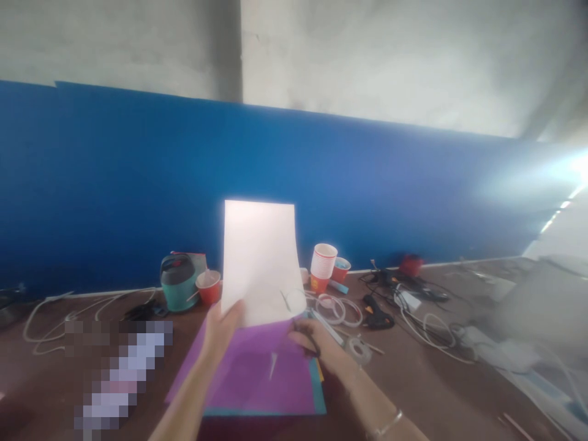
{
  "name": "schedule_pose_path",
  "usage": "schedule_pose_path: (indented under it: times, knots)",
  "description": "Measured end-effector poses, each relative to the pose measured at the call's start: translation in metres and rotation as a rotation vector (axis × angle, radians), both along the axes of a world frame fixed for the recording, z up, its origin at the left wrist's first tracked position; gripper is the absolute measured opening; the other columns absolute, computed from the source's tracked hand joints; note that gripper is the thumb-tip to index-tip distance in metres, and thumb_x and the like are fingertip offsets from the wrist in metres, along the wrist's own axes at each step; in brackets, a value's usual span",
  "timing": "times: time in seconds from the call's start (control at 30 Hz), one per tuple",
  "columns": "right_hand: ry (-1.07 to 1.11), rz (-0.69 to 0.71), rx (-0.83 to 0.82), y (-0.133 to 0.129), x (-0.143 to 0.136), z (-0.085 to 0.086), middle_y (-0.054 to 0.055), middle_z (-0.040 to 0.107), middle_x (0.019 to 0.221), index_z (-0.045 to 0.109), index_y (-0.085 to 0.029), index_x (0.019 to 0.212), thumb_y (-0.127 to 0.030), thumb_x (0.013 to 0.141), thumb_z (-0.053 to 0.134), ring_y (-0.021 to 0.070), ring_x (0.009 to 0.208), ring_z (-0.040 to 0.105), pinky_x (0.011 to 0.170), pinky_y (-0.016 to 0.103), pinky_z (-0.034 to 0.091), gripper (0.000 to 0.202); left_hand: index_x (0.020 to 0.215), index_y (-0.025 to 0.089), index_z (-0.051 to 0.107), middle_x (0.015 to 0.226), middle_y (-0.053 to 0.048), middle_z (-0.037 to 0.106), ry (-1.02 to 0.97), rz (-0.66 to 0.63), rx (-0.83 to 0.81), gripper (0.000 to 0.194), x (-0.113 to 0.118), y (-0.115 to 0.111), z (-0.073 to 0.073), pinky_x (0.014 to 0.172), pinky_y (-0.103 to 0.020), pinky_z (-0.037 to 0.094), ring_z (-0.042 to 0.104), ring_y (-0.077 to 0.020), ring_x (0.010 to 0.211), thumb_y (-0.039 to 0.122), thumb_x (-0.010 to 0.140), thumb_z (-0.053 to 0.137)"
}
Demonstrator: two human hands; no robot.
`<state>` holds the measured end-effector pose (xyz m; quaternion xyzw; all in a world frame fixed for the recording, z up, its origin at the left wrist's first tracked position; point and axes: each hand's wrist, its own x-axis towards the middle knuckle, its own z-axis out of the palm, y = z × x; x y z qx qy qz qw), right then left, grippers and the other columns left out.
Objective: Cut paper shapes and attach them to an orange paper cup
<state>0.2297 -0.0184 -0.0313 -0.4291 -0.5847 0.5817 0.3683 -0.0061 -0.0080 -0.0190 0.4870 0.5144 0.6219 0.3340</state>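
My left hand grips a white sheet of paper at its lower left edge, thumb on the near face. The sheet stands raised, bowing slightly. My right hand is closed around the dark handles of a pair of scissors. Their blades point up and left at the sheet's lower right corner; whether they bite into the paper I cannot make out. Below both hands lies a purple sheet, with a teal sheet showing beneath it. A small pale scrap rests on the purple one.
Left of the white sheet stand a teal-and-grey container and a red cup. Stacked paper cups, tape rolls, a black glue gun and tangled cables lie to the right. A blue panel backs the table.
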Motion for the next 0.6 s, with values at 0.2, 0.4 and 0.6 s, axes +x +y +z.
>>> schedule_pose_path:
  times: [0.2, 0.4, 0.6]
  knots:
    - [0.04, -0.055, 0.015, 0.001, -0.01, 0.0, -0.009, 0.043, 0.041, 0.06, -0.014, 0.076, -0.04, 0.067, 0.067, 0.0045, 0.034, 0.034, 0.034, 0.017, 0.021, 0.028, 0.102, 0.011, 0.067, 0.098, -0.01, 0.071, -0.038, 0.038, -0.011, 0.042, 0.001, -0.002, 0.006, 0.08, -0.036, 0.05, 0.064, -0.029, 0.094, 0.038, 0.069, 0.067]
    - [0.071, -0.068, 0.024, -0.002, -0.018, 0.008, -0.009, 0.041, 0.041, 0.058, -0.015, 0.071, -0.042, 0.062, 0.071, 0.004, 0.033, 0.031, 0.035, 0.019, 0.019, 0.031, 0.103, 0.012, 0.066, 0.101, -0.01, 0.07, -0.062, 0.041, 0.008, 0.041, -0.001, 0.001, 0.001, 0.082, -0.037, 0.049, 0.063, -0.0286, 0.096, 0.038, 0.071, 0.067]
    - [0.038, -0.091, 0.039, -0.006, -0.022, 0.017, -0.009, 0.042, 0.041, 0.057, -0.016, 0.072, -0.045, 0.062, 0.069, 0.0049, 0.034, 0.034, 0.036, 0.019, 0.021, 0.034, 0.109, 0.011, 0.064, 0.102, -0.012, 0.069, -0.088, 0.027, 0.014, 0.046, 0.001, 0.0, 0.0, 0.083, -0.038, 0.049, 0.063, -0.0288, 0.096, 0.039, 0.073, 0.066]
